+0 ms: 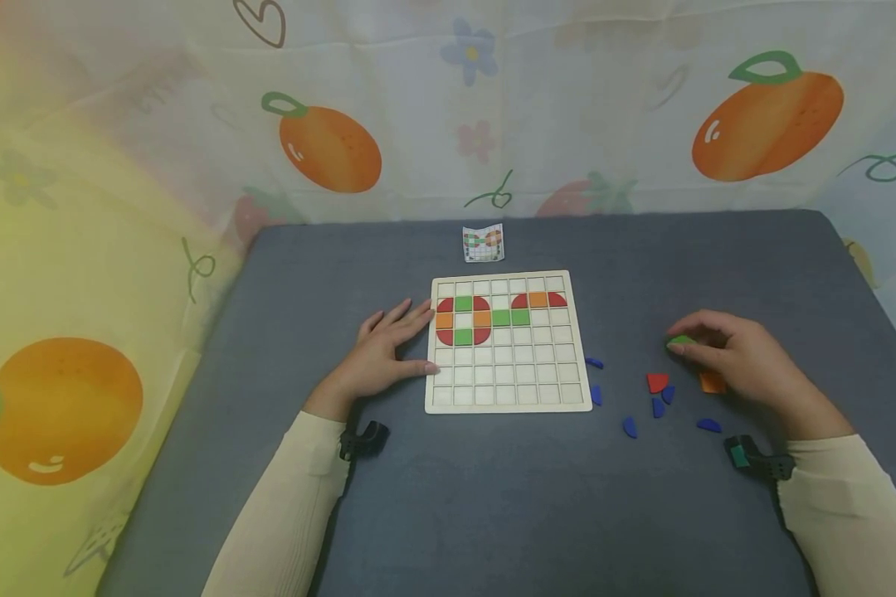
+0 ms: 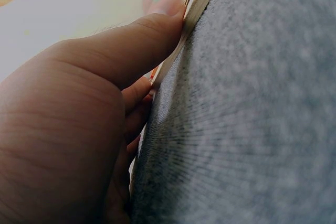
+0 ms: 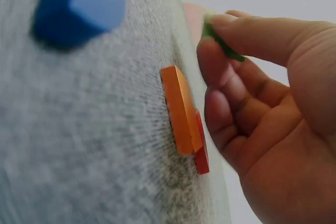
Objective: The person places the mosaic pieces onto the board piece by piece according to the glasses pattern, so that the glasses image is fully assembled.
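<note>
A pale wooden grid board (image 1: 504, 375) lies on the table with red rounded, green square and orange square tiles in its upper rows. At its left side, my left hand (image 1: 373, 355) spreads its fingers, and the thumb (image 2: 165, 17) touches the board's edge. To the right of the board, my right hand (image 1: 750, 361) pinches a small green tile (image 3: 226, 43) between thumb and fingers, just above the table. An orange tile (image 1: 713, 382) lies under that hand, also seen close in the right wrist view. The green tile's full outline is hidden by the fingers.
Several blue pieces (image 1: 709, 425) lie scattered between the board and my right hand, with a red tile (image 1: 657, 382) among them. Behind the board is a small printed pattern card (image 1: 483, 243). A fruit-patterned cloth (image 1: 567, 108) hangs along the far edge of the grey table (image 1: 493, 497).
</note>
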`<state>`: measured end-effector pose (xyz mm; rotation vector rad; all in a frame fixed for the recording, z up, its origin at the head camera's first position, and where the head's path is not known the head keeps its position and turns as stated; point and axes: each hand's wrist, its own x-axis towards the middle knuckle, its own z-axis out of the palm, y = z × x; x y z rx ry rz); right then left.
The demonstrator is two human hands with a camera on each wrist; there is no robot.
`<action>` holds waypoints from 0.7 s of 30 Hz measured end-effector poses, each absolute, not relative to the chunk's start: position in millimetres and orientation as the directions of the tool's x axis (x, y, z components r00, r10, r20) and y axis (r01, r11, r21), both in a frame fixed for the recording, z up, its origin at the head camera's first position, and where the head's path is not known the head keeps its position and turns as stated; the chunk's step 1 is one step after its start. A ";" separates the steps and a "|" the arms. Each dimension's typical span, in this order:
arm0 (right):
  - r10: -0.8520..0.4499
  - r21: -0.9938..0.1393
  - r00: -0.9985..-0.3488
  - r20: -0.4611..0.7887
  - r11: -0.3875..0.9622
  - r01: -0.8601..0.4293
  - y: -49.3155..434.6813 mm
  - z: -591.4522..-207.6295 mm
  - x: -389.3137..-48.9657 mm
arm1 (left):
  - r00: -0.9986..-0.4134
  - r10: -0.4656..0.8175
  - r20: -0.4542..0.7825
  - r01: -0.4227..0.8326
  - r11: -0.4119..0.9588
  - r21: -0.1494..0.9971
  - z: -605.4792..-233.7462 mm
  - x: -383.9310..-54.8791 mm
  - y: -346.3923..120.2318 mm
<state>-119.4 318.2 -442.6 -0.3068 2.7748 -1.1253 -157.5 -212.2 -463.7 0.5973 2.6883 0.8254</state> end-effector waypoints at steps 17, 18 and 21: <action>-0.228 -0.805 -0.974 -0.021 0.581 -0.119 299.9 -436.0 -120.6 | -0.879 0.460 -0.129 0.311 0.756 0.575 -462.1 -157.6 -211.4; -0.226 -0.811 -0.974 -0.018 0.574 -0.118 298.1 -436.0 -121.1 | -0.878 0.460 -0.129 0.312 0.756 0.575 -461.9 -157.6 -211.5; -0.211 -0.829 -0.977 -0.017 0.550 -0.104 292.8 -435.2 -123.2 | -0.878 0.460 -0.132 0.311 0.757 0.575 -461.6 -157.7 -211.8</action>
